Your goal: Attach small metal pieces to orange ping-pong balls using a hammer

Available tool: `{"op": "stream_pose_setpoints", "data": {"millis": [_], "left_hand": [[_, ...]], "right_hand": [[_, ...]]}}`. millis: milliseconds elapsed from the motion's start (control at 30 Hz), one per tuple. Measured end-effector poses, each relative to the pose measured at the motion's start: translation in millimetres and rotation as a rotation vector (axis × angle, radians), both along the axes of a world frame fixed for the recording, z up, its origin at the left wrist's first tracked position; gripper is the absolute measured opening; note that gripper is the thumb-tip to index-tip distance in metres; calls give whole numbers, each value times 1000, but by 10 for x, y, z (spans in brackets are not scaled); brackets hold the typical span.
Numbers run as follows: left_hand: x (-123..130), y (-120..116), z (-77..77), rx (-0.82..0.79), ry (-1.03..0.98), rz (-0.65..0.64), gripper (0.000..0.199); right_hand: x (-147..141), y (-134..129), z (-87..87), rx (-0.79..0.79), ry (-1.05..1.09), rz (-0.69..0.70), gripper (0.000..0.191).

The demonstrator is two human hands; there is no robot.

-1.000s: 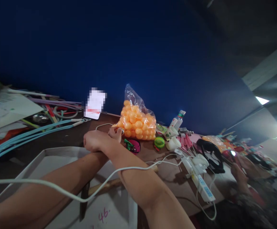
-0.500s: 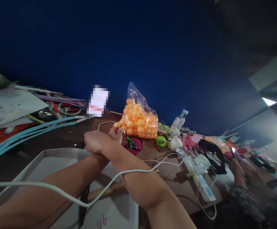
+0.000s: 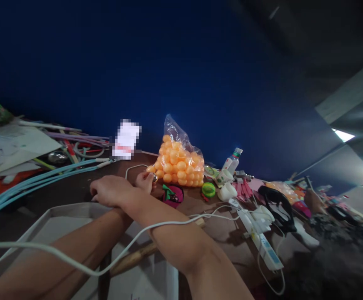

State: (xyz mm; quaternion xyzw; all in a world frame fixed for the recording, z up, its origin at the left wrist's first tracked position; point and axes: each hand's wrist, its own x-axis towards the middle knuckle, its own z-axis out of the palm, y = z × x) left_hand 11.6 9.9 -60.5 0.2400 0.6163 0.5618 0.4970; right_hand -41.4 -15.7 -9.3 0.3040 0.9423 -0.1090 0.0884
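My forearms cross over a pale grey tray, the right one on top. Reaching to the right side, my left hand is closed in a pinch on a small shiny silver ball, beside the bag of orange balls. My right hand is further left above the dark table, its fingers curled; anything in them is hidden. A magenta round piece with a green bow lies just right of my left hand.
A white cable runs across my forearms to a power strip. Blue cords and papers crowd the left. A green tape roll, white cup and bottle stand right; a co-worker's patterned sleeve is beyond.
My right hand has moved left, away from my left hand, which still pinches the silver ball. The view has shifted slightly. At the right, the co-worker's hands and phone have changed position.
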Motion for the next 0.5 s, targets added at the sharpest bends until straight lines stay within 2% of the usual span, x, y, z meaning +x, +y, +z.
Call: {"op": "stream_pose_setpoints", "data": {"millis": [133,300,400,500], "left_hand": [[-16,-43,107,-26,-82,28,11],[-11,-45,118,-3,-119,44,3],[25,-34,78,42,-111,44,5],[50,-44,32,111,-91,33,16]], "right_hand": [[-18,4,7,-15,-57,44,17],[5,-41,64,-22,-57,24,18],[62,-33,101,-5,38,-35,19],[167,-24,184,33,223,-103,18]]}}
